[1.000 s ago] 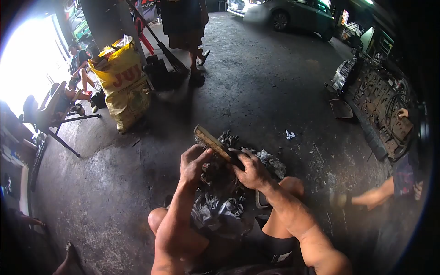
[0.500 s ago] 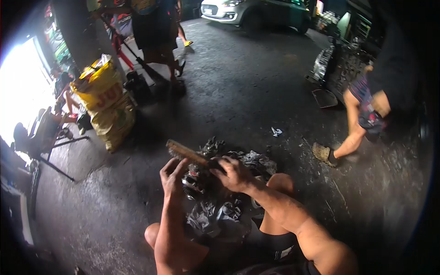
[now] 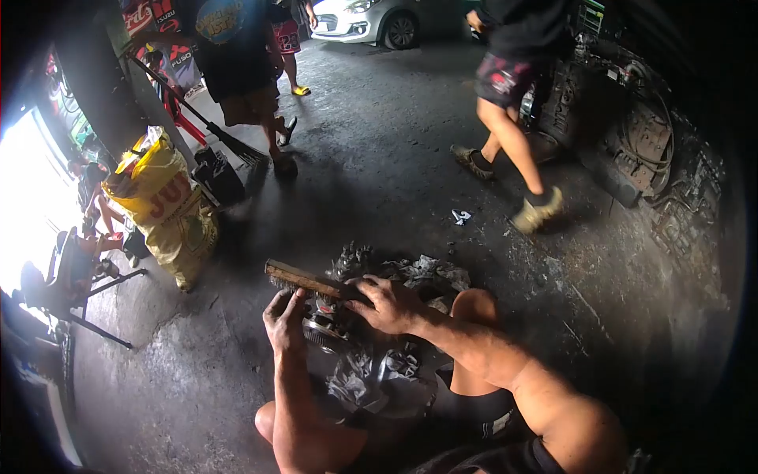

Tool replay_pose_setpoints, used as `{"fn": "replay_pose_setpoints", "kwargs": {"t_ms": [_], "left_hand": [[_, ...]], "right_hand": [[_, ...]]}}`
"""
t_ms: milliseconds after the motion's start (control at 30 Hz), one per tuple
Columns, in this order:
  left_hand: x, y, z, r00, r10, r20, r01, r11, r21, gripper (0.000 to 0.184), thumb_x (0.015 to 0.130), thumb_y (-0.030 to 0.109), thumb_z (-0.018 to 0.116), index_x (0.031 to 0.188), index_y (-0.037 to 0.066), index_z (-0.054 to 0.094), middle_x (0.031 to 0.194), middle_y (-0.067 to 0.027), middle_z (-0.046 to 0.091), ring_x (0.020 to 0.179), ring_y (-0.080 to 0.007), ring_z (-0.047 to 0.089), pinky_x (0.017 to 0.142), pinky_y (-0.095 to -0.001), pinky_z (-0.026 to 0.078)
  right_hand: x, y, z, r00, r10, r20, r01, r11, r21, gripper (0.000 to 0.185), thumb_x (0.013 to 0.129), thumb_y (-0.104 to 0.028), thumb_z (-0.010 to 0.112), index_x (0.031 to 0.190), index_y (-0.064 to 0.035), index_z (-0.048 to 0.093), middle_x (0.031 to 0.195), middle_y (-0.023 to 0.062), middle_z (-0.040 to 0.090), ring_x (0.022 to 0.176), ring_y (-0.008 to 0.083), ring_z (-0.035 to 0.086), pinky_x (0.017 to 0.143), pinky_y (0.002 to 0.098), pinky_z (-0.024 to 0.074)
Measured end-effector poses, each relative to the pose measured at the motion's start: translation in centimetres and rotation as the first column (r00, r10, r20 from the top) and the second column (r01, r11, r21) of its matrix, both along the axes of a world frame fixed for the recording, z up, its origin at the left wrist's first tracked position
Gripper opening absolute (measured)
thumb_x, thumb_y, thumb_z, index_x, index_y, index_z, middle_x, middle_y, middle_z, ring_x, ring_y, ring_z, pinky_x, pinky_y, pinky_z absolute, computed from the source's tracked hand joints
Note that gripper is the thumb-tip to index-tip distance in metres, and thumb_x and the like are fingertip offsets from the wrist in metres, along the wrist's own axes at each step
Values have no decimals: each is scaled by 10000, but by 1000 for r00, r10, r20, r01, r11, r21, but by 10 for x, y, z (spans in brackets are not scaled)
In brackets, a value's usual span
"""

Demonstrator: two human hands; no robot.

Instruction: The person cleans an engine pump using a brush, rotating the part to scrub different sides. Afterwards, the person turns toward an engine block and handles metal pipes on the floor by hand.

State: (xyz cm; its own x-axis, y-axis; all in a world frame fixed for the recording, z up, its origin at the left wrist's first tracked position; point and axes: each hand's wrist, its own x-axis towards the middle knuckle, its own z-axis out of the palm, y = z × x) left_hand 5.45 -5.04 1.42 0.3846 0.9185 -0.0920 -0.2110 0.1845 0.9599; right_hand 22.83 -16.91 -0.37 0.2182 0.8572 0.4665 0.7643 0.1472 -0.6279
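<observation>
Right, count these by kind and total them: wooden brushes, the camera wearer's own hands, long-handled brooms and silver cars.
Wooden brush: 1
Wearer's hands: 2 (left hand, right hand)
Long-handled broom: 1
Silver car: 1
Total: 5

Yellow sack [image 3: 162, 189] – broom [image 3: 237, 147] – silver car [image 3: 359, 25]

Single view from person's head, facing forward and down; wide, curved field, corners dark. Left hand [image 3: 285, 320] and right hand [image 3: 388, 306] close, just below mid-frame; floor [image 3: 379, 186] beyond; car [image 3: 365, 20] far off, at top edge.
</observation>
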Motion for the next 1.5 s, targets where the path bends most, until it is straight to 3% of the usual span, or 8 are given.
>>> {"fn": "replay_pose_setpoints", "kwargs": {"t_ms": [200, 300, 433, 667, 1167, 1267, 1367, 1500], "left_hand": [[4, -9, 2, 991, -82, 106, 97, 985, -140, 204, 927, 164, 657, 1095, 52, 636, 996, -20, 652, 881, -123, 620, 765, -296, 499], [4, 3, -23, 988, -153, 37, 151, 987, 46, 237, 921, 157, 663, 1131, 52, 626, 1027, -25, 653, 902, -134, 624, 764, -293, 498], [10, -10, -2, 997, 2, 75, 3, 998, -67, 193, 921, 141, 663, 1087, 46, 637, 1001, -21, 653, 901, -123, 618, 758, -285, 497], [6, -3, -9, 997, 7, 74, -2, 998, -69, 163, 941, 170, 660, 1044, 44, 659, 962, -17, 669, 907, -115, 628, 759, -282, 481], [9, -7, -7, 997, 69, 41, -73, 992, 105, 140, 969, 142, 638, 978, 8, 676, 884, -18, 680, 779, -84, 582, 698, -251, 448], [3, -1, -19, 998, 59, 25, -60, 996, 66, 233, 937, 161, 686, 1092, -2, 628, 1011, -72, 644, 950, -190, 628, 784, -330, 506], [1, 3, -25, 998, 46, 45, -49, 997, 67, 284, 931, 158, 696, 1139, -9, 598, 1058, -89, 630, 950, -201, 626, 791, -337, 507], [0, 6, -30, 999, 29, 37, -31, 997, 77, 314, 927, 160, 705, 1158, -13, 582, 1080, -100, 625, 990, -227, 637, 812, -337, 506]], "right_hand": [[2, -4, 1, 998, -34, 56, 36, 998, -45, 395, 932, -325, 665, 1121, 20, 637, 1029, 211, 666, 924, 389, 669, 758, 433, 554], [0, -4, 1, 999, -44, 16, 44, 999, -10, 400, 935, -335, 661, 1113, 23, 637, 1008, 211, 666, 910, 393, 668, 745, 437, 550], [2, -7, 1, 999, -44, 12, 44, 999, -27, 395, 936, -322, 662, 1122, 26, 635, 1020, 217, 666, 910, 397, 668, 743, 435, 549], [4, -10, 8, 999, -20, -27, 19, 999, -28, 382, 927, -293, 676, 1117, 35, 631, 1008, 220, 667, 907, 401, 669, 746, 434, 551], [2, -9, 11, 1000, -6, -21, 5, 999, -40, 381, 944, -304, 652, 1126, 29, 618, 1003, 213, 663, 913, 403, 665, 749, 437, 555], [2, -8, 9, 1000, 6, -28, -6, 1000, -23, 382, 942, -307, 654, 1128, 25, 620, 1002, 210, 661, 910, 402, 666, 747, 435, 557], [3, -7, 5, 999, 8, -38, -11, 998, -65, 500, 940, -378, 643, 1167, 67, 615, 1039, 285, 657, 913, 440, 676, 774, 457, 565], [1, -9, 11, 999, -10, -32, 8, 998, -58, 391, 936, -306, 664, 1132, 30, 624, 1005, 203, 663, 905, 394, 670, 742, 430, 556]]}}
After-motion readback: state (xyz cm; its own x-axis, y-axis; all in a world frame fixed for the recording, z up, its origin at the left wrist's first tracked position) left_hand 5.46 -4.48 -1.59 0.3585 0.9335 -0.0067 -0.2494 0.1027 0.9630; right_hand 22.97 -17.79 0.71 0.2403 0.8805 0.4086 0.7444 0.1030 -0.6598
